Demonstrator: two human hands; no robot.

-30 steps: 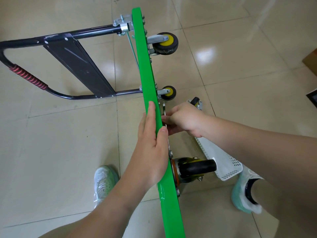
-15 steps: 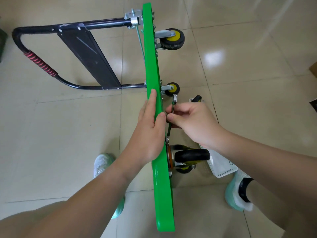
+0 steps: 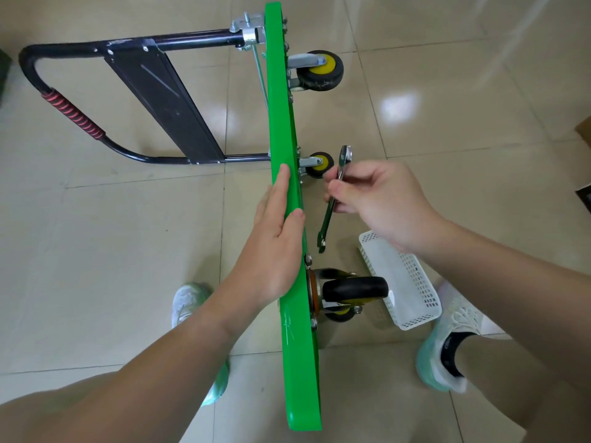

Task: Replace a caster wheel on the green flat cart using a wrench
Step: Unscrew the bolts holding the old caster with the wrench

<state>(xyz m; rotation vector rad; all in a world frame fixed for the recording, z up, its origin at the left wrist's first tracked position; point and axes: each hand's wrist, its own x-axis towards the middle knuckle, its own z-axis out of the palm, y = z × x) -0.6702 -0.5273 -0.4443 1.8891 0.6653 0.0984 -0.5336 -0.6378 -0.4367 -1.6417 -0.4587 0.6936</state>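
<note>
Wrench (image 3: 327,222) hangs tilted in the air just right of the green flat cart (image 3: 281,107), which stands on its side edge and runs from far to near. The right hand (image 3: 383,206) pinches the wrench at mid-shaft between thumb and curled fingertips (image 3: 335,190); its ring end points far, past the fingers, and its open end points near, toward the black caster wheel (image 3: 355,287), apart from it. The left hand (image 3: 275,247) lies flat against the deck's left face, fingers (image 3: 281,187) straight, thumb resting on the upper edge. A white basket (image 3: 412,276) sits on the floor right of the caster.
</note>
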